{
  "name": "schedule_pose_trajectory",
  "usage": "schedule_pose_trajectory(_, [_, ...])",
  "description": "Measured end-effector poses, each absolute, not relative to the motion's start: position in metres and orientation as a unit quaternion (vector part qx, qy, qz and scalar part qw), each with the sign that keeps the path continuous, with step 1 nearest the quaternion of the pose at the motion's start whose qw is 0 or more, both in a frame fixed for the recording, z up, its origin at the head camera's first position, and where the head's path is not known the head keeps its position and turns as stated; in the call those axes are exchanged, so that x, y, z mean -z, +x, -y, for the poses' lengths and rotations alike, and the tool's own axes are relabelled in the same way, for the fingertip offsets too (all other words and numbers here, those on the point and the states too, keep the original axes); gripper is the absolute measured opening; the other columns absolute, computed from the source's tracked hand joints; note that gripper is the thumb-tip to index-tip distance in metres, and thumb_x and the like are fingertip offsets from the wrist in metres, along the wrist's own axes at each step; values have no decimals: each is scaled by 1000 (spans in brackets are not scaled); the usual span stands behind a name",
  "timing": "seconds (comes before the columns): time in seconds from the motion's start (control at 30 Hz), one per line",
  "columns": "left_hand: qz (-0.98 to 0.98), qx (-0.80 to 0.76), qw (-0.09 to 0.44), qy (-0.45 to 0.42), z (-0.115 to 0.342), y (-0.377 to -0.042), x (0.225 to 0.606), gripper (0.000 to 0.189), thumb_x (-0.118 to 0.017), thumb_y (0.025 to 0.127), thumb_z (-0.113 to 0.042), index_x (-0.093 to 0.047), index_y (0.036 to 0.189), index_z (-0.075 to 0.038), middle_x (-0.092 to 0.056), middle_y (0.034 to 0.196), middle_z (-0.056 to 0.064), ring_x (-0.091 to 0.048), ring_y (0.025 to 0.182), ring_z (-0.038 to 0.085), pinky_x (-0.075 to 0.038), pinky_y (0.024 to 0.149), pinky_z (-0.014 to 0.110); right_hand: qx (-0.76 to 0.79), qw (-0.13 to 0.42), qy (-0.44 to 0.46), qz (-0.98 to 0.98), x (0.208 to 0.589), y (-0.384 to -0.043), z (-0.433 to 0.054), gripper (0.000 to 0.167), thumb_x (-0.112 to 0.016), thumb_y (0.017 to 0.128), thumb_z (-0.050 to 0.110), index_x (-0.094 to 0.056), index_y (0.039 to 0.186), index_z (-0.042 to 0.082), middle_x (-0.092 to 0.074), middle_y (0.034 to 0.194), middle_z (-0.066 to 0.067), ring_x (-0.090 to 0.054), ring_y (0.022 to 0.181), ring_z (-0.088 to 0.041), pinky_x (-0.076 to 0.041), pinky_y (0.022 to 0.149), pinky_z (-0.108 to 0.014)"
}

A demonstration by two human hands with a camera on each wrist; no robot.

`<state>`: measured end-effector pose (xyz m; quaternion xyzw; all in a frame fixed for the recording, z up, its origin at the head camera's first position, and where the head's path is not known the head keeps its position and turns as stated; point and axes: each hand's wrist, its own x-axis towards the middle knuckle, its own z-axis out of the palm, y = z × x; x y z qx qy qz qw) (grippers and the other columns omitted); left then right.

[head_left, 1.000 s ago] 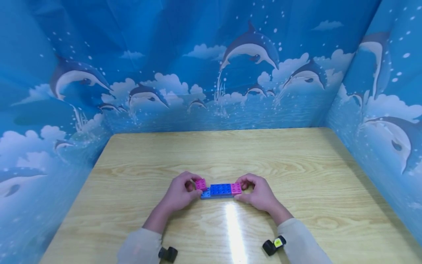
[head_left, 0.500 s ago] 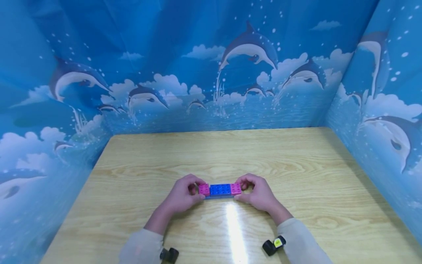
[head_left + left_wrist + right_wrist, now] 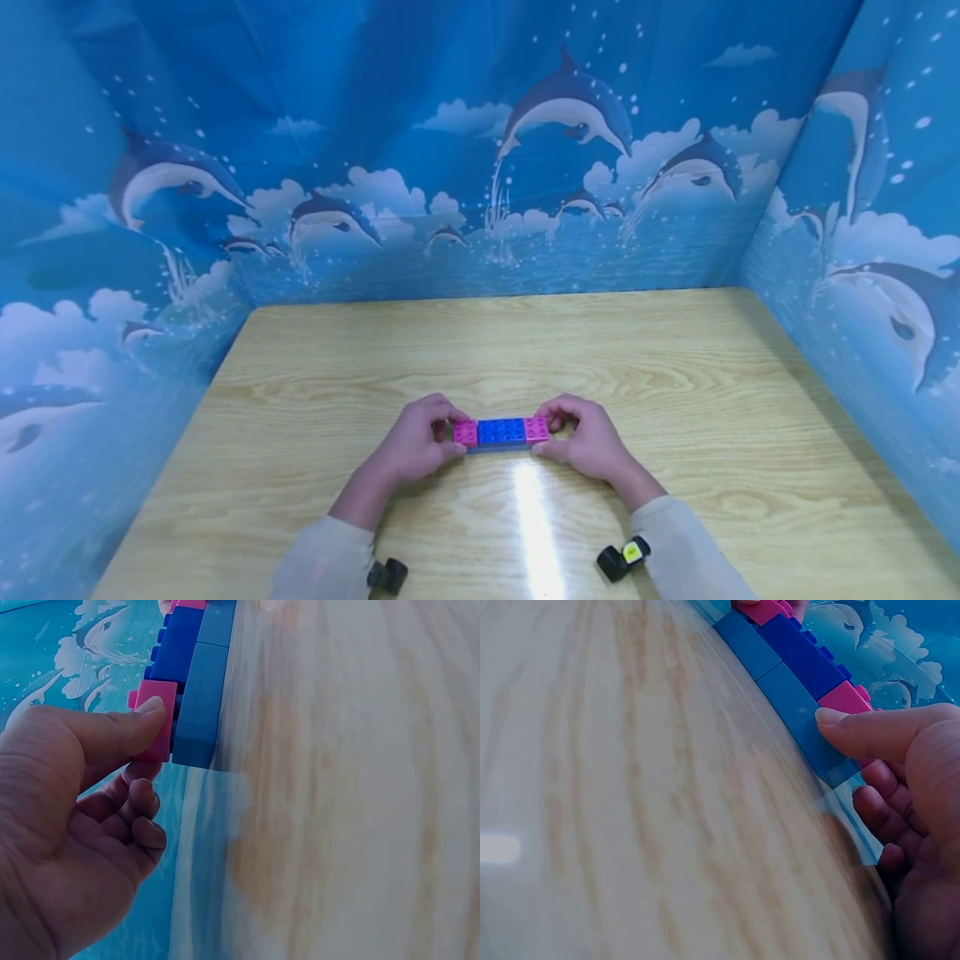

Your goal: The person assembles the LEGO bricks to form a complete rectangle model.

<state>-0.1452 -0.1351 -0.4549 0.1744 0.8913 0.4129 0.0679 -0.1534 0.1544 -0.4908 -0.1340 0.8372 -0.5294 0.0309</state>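
A row of toy building bricks lies on the table. Its bottom layer is two lighter blue bricks (image 3: pixel 201 705) set end to end. On top, a dark blue brick (image 3: pixel 501 432) sits between a left pink brick (image 3: pixel 465 433) and a right pink brick (image 3: pixel 536 429). My left hand (image 3: pixel 418 440) pinches the left pink brick between thumb and fingers. In the left wrist view, a narrow gap with studs shows between that brick and the blue one under it. My right hand (image 3: pixel 588 440) grips the right end of the row, thumb (image 3: pixel 844 727) against the lower blue brick.
The wood-grain table (image 3: pixel 495 350) spreads around the bricks, with a bright light reflection in front of them. A blue dolphin-print curtain (image 3: pixel 405 150) stands along the back and both sides. Black wrist cameras (image 3: pixel 388 577) sit at both cuffs.
My left hand has brought the left pink brick right and down, from tilted above the exposed studs to level beside the dark blue brick. My right hand has kept its place.
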Motion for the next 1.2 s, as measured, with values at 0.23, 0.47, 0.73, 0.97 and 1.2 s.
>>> schedule_pose_trajectory(0.23, [-902,-393,72,165,131,-149,455,34,-85,75,-7,-75,107,-13,-57,86,1,-51,76,18,-48,64,30,531,35,-131,-837,490,-154,-155,41,-94,65,10,-71,98,15,-63,87,-1,-58,82,-22,-51,74,-34])
schedule_pose_trajectory(0.47, [-904,-386,60,175,129,-148,455,32,-84,72,-3,-75,103,-10,-57,82,0,-50,73,17,-47,62,29,529,35,-128,-838,488,-154,-154,41,-94,64,9,-72,98,15,-63,87,-1,-59,83,-22,-52,75,-34])
schedule_pose_trajectory(0.73, [-906,-384,57,168,128,-146,457,33,-84,74,-6,-73,105,-8,-57,83,-2,-51,73,17,-48,62,29,531,33,-130,-837,489,-154,-154,41,-94,64,11,-72,98,15,-63,87,-1,-58,82,-22,-51,74,-33])
schedule_pose_trajectory(0.97, [-904,-401,75,124,130,-144,463,35,-85,78,-12,-70,109,-9,-57,81,1,-51,71,17,-47,59,30,538,32,-131,-832,491,-154,-155,42,-94,65,11,-72,101,14,-64,88,0,-59,84,-23,-52,75,-35])
schedule_pose_trajectory(1.2, [-890,-443,73,78,133,-145,466,37,-83,83,-18,-64,113,-10,-59,85,0,-53,74,19,-48,63,32,539,27,-131,-832,492,-154,-155,38,-91,72,18,-73,105,14,-64,88,0,-59,84,-24,-49,72,-33])
